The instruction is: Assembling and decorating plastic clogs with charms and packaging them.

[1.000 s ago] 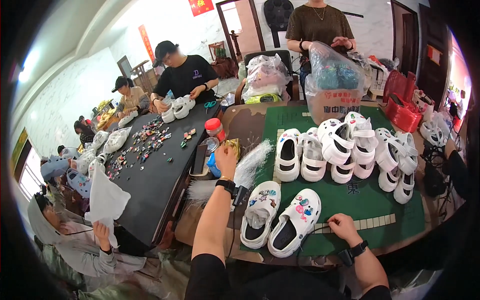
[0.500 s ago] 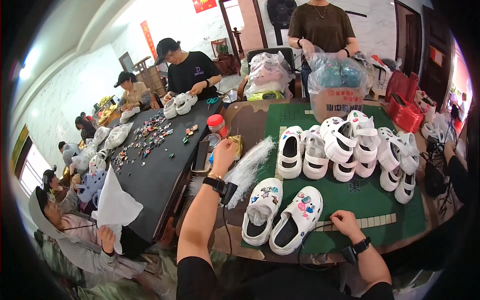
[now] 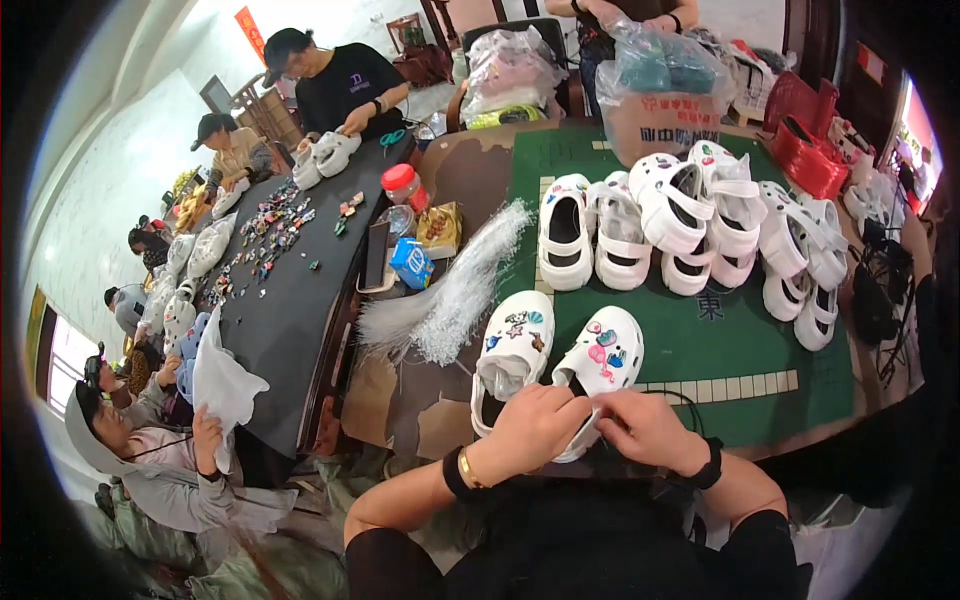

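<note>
My left hand and my right hand meet over the heel end of two white clogs at the table's near edge. Both are closed, fingertips pinched close together; anything between them is too small or hidden to make out. The left clog has plastic stuffing inside and colourful charms on its upper. Beside it, the right clog carries pink and blue charms; my hands cover parts of both heels. A bundle of thin white plastic strands lies to the left of the clogs.
Several white clogs stand in a row behind. Left are a blue packet, a red-lidded jar, a phone and a dark table with scattered charms. Co-workers sit along it; one person stands behind a plastic bag.
My left hand has come from above the strand bundle down and right to the clogs. My right hand has moved left to meet it. The view has shifted slightly.
</note>
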`<state>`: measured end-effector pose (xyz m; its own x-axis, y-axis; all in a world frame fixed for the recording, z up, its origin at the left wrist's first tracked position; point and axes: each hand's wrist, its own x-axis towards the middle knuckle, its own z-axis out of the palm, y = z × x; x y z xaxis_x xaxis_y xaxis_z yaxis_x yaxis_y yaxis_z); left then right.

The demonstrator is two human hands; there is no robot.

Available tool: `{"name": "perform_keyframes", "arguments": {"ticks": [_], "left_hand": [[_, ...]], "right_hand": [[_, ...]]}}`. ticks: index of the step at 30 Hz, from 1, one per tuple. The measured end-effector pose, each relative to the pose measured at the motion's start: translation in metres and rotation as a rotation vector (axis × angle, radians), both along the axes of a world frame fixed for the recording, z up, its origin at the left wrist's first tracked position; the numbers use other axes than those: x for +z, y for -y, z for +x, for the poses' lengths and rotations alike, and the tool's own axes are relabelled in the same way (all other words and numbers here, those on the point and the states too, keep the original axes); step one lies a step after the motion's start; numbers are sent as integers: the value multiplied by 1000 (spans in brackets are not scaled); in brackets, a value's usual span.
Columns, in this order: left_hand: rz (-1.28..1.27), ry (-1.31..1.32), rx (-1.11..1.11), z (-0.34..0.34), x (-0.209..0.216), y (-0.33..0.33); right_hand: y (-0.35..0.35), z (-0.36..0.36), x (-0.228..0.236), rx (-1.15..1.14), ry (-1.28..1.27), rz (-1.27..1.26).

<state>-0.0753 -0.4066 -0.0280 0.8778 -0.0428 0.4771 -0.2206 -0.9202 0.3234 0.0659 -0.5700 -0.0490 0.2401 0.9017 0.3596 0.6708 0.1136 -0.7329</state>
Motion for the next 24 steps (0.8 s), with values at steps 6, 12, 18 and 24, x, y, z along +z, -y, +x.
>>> {"name": "perform_keyframes", "arguments": {"ticks": [6, 12, 18, 24], "left_hand": [[-60, 51, 148, -36, -13, -14], [-619, -110, 635, -81, -76, -47], [-586, -208, 567, -59, -64, -12], [-400, -235, 512, -55, -60, 3]], "right_hand": [[19, 5, -37, -229, -6, -32], [22, 24, -71, -426, -549, -55], [-12, 48, -80, -329, -631, -1], [-6, 48, -41, -335, -42, 54]]}}
